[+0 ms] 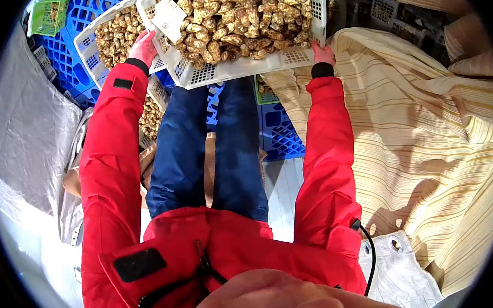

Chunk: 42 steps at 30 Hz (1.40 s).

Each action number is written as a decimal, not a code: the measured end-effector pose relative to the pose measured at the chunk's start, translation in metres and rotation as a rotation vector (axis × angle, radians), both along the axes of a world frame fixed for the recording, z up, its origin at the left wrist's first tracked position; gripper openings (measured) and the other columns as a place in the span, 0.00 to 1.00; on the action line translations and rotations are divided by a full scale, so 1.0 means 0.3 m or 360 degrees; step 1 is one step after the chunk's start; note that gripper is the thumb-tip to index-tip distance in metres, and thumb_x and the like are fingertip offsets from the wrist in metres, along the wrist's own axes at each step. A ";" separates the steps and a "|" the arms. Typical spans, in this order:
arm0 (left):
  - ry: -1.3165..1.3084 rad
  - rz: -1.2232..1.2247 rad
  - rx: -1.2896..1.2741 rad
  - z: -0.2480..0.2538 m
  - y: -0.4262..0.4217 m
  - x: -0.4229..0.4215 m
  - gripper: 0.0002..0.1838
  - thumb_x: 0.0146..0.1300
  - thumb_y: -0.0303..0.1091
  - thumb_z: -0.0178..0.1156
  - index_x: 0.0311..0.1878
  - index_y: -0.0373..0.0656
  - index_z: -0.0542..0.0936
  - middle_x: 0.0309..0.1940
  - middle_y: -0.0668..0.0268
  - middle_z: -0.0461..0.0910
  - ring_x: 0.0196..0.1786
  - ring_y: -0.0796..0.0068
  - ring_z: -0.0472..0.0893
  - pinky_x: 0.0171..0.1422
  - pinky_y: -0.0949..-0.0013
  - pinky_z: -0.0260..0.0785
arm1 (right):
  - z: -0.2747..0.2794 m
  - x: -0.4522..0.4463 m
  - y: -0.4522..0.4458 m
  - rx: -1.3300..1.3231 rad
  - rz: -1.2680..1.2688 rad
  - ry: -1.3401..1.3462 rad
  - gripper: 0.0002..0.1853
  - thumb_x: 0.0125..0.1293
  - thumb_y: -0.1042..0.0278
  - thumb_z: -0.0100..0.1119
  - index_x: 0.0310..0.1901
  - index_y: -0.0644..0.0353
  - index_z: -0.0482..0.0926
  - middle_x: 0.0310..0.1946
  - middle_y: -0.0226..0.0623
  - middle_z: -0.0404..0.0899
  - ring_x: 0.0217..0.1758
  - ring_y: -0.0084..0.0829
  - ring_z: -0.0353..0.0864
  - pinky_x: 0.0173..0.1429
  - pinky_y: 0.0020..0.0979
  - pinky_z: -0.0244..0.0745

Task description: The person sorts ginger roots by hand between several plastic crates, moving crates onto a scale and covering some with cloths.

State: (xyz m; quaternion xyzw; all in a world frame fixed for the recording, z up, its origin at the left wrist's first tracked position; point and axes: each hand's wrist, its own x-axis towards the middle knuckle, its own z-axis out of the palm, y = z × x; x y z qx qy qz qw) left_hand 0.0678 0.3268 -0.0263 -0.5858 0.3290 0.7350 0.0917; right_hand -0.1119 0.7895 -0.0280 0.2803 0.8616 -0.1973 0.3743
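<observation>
A white plastic basket [214, 73] heaped with what look like unshelled peanuts [240, 26] is held out in front of my legs, slightly tilted in view. My left hand [143, 49] grips its left side, with some fingers hidden. At the near right corner, my right hand [323, 54] is closed on the rim. A white paper label [168, 18] with handwriting lies on the peanuts at the left. Behind and left of my left hand is a second white basket [86, 49] of similar peanuts, partly covered by the held one.
Blue plastic pallets [63, 63] lie beneath. A green basket [50, 17] stands at the far left, and another white basket [157, 92] sits beside my leg. Striped cream cloth [401, 134] drapes across the right; grey sheeting [28, 132] covers the left.
</observation>
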 end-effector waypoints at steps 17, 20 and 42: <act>0.0430 0.0124 0.0276 0.006 0.243 -0.156 0.14 0.52 0.24 0.49 0.43 0.42 0.69 0.34 0.66 0.72 0.36 0.71 0.71 0.44 0.70 0.63 | 0.105 -0.103 0.206 0.0642 -0.0098 0.0613 0.26 0.44 0.50 0.58 0.42 0.61 0.73 0.41 0.39 0.74 0.43 0.36 0.70 0.47 0.33 0.63; 0.0683 -0.0149 0.0378 -0.028 0.339 -0.231 0.14 0.51 0.23 0.47 0.44 0.40 0.69 0.32 0.67 0.72 0.34 0.74 0.70 0.41 0.72 0.63 | 0.189 -0.119 0.295 0.0016 -0.0459 0.0764 0.28 0.46 0.52 0.56 0.46 0.65 0.70 0.36 0.38 0.73 0.38 0.32 0.68 0.46 0.28 0.62; 0.0411 0.0255 0.0115 0.084 0.273 -0.143 0.14 0.44 0.20 0.51 0.39 0.38 0.71 0.31 0.65 0.74 0.34 0.74 0.73 0.42 0.74 0.64 | -0.023 0.233 0.630 -0.0754 -0.0692 0.0501 0.12 0.53 0.71 0.47 0.40 0.62 0.71 0.40 0.38 0.71 0.42 0.33 0.69 0.48 0.31 0.61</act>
